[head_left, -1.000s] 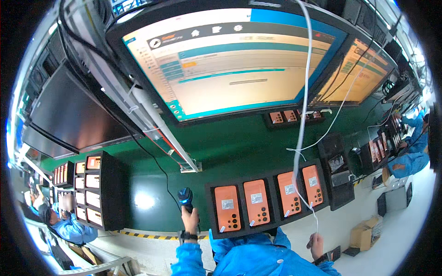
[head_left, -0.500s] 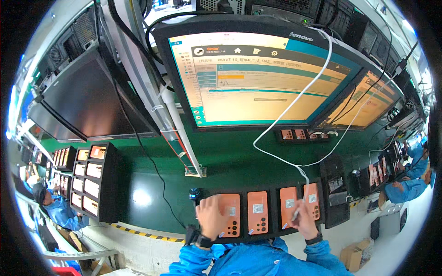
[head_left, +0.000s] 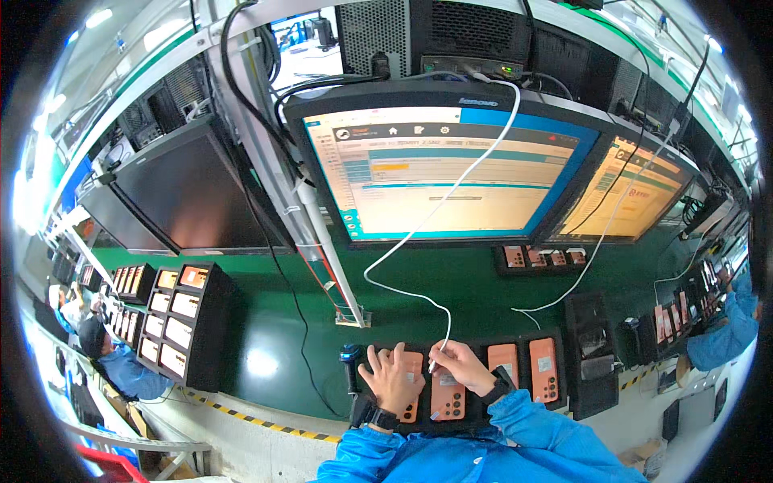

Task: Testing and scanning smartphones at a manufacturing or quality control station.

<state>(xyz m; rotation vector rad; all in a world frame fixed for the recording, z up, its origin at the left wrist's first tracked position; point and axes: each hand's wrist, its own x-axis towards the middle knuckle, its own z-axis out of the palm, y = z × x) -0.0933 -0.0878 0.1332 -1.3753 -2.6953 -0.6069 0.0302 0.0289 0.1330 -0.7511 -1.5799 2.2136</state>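
Since a sec ago both hands came together over the black tray at the counter's front edge — left hand flat on an orange phone, right hand pinching the white cable end above the next phone.

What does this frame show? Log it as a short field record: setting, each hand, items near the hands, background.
setting: green workbench below monitors
left hand: left hand rests flat on an orange phone in a black tray
right hand: right hand pinches the end of a white cable above a second orange phone
near hands: two more orange phones in the tray; black scanner beside the left hand
background: lit monitor, dark monitor, racks of phones, co-workers in blue at both edges
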